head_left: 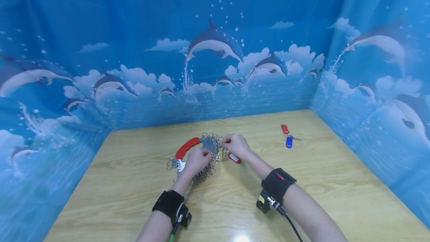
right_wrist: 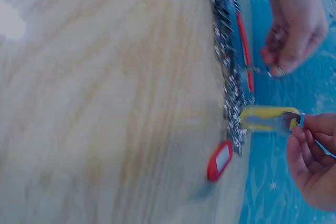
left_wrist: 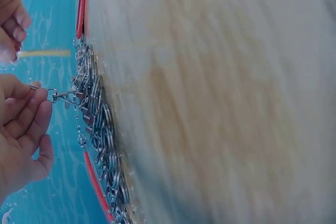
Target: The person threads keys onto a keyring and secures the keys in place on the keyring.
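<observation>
A round metal key holder with a red curved handle (head_left: 187,147) and a grey plate (head_left: 209,144) lies on the table, fringed with many metal snap hooks and rings (left_wrist: 100,114). My left hand (head_left: 198,160) is over it, pinching the ring of one snap hook (left_wrist: 63,96) between thumb and fingers. To its right, my right hand (head_left: 236,144) pinches the ring end of a yellow key tag (right_wrist: 270,120), which hangs with a key-like silver piece beside it. A red key tag (right_wrist: 219,161) with a white label lies at the holder's right edge.
Further right on the wooden table (head_left: 134,197) are another red tag (head_left: 284,129) and a blue tag (head_left: 289,142) with a key (head_left: 296,138). A blue dolphin-print curtain (head_left: 151,47) stands behind and along the sides.
</observation>
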A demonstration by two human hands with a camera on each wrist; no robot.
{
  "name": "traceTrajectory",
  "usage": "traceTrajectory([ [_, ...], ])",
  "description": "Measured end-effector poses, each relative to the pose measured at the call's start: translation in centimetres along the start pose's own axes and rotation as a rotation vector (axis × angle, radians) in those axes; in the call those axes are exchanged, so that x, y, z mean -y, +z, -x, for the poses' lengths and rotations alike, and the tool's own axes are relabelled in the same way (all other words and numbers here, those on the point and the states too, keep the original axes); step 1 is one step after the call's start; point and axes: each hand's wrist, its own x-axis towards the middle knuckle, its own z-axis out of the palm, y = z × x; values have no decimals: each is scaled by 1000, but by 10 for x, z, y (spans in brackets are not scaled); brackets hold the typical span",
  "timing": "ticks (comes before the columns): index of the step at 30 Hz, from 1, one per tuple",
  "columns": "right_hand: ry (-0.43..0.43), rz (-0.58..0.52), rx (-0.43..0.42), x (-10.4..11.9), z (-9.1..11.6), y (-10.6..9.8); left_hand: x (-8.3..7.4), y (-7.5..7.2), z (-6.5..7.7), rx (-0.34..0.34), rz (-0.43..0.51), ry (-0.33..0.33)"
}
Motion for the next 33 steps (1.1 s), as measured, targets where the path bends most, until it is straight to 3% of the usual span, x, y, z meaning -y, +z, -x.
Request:
traceTrajectory([
  [6, 37, -14, -15, -3, 2, -10, -3, -2, 1, -10, 36, 5],
  [12, -22, 49, -2, -7, 3, 5, -3, -3, 1, -10, 61, -1],
  [20, -57, 31, 73, 4, 0, 24, 2, -3, 2, 13, 147, -35],
  [26, -64, -6, 118, 12, 1, 29, 3, -2, 3, 46, 126, -61],
  [33, -17, -153, 153, 14, 0, 30, 1, -9, 1, 66, 107, -59],
])
